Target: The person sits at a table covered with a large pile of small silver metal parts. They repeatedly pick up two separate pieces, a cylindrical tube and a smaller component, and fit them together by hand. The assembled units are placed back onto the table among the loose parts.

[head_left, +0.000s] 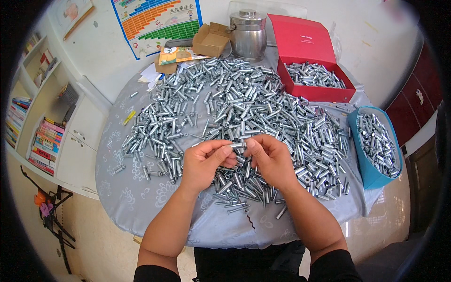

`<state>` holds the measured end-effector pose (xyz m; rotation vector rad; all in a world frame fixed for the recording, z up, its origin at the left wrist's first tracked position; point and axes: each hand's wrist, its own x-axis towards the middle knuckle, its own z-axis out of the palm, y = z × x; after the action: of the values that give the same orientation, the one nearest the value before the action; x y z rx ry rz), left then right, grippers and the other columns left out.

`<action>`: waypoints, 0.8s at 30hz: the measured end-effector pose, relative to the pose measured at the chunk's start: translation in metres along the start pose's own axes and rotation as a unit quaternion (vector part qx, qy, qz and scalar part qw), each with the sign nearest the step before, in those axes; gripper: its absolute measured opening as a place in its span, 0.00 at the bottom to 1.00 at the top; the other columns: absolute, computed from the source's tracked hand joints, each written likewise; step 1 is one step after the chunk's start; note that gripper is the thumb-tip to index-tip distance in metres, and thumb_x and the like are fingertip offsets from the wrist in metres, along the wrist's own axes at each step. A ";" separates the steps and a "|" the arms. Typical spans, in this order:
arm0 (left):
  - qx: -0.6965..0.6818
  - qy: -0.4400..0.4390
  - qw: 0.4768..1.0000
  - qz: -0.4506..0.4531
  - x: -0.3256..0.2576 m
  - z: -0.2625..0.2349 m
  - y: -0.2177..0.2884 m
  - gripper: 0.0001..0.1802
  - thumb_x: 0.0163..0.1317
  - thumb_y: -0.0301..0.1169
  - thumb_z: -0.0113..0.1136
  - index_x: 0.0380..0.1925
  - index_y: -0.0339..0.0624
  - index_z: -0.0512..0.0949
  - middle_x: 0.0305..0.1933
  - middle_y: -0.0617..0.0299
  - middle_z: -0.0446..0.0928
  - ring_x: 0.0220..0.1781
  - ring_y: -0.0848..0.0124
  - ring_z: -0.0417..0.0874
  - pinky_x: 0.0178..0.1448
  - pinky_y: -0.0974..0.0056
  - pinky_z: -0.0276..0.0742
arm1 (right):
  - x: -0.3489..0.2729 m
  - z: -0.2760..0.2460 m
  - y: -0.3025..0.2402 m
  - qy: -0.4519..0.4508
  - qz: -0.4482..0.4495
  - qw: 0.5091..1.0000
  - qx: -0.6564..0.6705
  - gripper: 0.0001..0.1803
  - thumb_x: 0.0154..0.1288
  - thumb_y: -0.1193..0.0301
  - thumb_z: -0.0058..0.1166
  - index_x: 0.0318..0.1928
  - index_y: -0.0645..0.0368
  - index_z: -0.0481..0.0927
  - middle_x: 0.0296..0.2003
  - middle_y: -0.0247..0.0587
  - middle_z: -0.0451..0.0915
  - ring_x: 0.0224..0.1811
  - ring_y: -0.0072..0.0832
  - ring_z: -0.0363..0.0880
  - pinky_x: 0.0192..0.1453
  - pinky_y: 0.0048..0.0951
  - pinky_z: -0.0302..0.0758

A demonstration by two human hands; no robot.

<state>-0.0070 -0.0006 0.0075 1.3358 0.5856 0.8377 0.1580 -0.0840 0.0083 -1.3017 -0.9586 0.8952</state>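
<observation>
Between my hands, over the heap, is a small silvery expansion bolt (238, 145), held roughly level. The thumb and fingers of my left hand (202, 162) pinch its left end. At its right end, my right hand (271, 159) closes thumb and fingers on it; the fingertips hide part of the piece. Below and around both hands spreads a large heap of loose metal bolts and sleeves (249, 110) on the round table's grey cloth (127, 202). Several long thin bolts (235, 207) lie at the near edge of the heap.
A red lidded box (319, 92) full of metal sleeves stands at the back right. Farther right is a blue container (362, 150) of similar parts. A steel pot (247, 37), a cardboard box (211, 41) and a yellow tool (129, 117) sit around the heap. White bookshelves (70, 136) stand left.
</observation>
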 end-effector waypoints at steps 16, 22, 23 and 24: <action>-0.027 -0.002 0.999 -0.043 0.001 0.001 0.001 0.13 0.66 0.29 0.58 0.44 0.28 0.78 0.33 0.51 0.82 0.31 0.66 0.86 0.36 0.66 0.85 | 0.005 -0.006 0.009 -0.047 -0.108 0.992 0.035 0.05 0.66 0.76 0.56 0.42 0.62 0.79 0.28 0.29 0.77 0.24 0.14 0.72 0.28 0.17 0.69; -0.033 0.010 0.998 -0.044 0.002 -0.001 -0.003 0.13 0.66 0.31 0.58 0.42 0.29 0.79 0.32 0.51 0.82 0.29 0.66 0.85 0.34 0.66 0.84 | -0.003 0.002 -0.008 -0.014 -0.048 0.999 0.019 0.05 0.66 0.74 0.56 0.40 0.62 0.80 0.29 0.32 0.79 0.23 0.14 0.73 0.26 0.17 0.69; -0.031 0.009 0.999 -0.038 0.002 0.000 -0.002 0.13 0.66 0.31 0.58 0.42 0.29 0.79 0.32 0.52 0.82 0.29 0.66 0.85 0.34 0.66 0.84 | -0.001 -0.004 -0.002 -0.023 -0.023 0.999 -0.022 0.05 0.67 0.74 0.56 0.40 0.63 0.80 0.29 0.32 0.79 0.23 0.14 0.73 0.26 0.17 0.69; -0.030 0.008 0.999 -0.032 0.001 0.000 -0.002 0.13 0.66 0.31 0.59 0.42 0.29 0.79 0.32 0.52 0.82 0.29 0.67 0.85 0.34 0.66 0.84 | 0.000 -0.007 0.001 -0.032 0.002 0.998 -0.063 0.06 0.67 0.73 0.56 0.40 0.63 0.81 0.28 0.32 0.79 0.23 0.14 0.73 0.25 0.17 0.69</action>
<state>-0.0058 0.0002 0.0059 1.2504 0.6083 0.8086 0.1648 -0.0863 0.0073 -1.3883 -1.0776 0.8951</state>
